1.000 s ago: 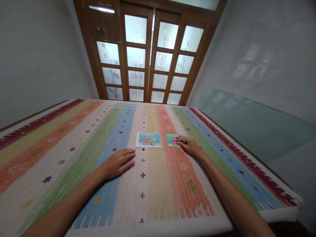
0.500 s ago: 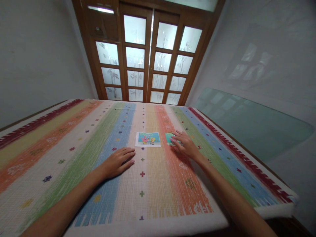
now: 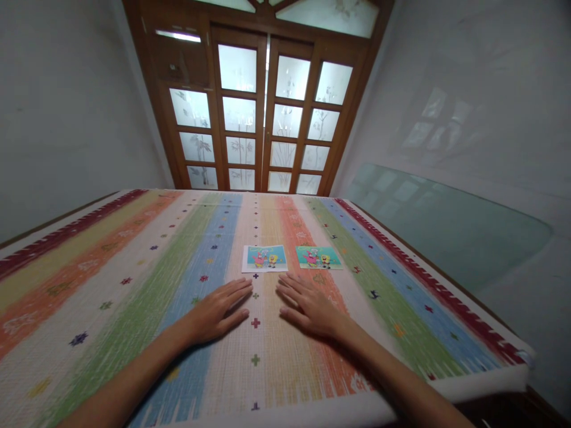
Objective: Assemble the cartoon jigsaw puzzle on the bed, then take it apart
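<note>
Two cartoon picture cards lie flat side by side on the striped cloth, a small gap between them. The left card point(image 3: 266, 259) has a white border; the right card point(image 3: 319, 257) shows the same cartoon figures on a greener background and has no wide border. My left hand point(image 3: 218, 310) rests palm down on the cloth, just below and left of the left card, fingers stretched out. Below the gap between the cards lies my right hand point(image 3: 307, 304), also palm down with its fingers extended. Neither hand holds anything, and both cards are fully uncovered.
The striped, patterned tablecloth point(image 3: 138, 309) covers the whole tabletop. Beyond the far edge stands a wooden double door point(image 3: 263, 113) with frosted panes. A greenish glass panel point(image 3: 441, 220) is against the right wall point(image 3: 499, 107).
My right hand has come off the right card and moved left and nearer to me, leaving that card uncovered. My left hand has shifted slightly. The view has tilted up a little.
</note>
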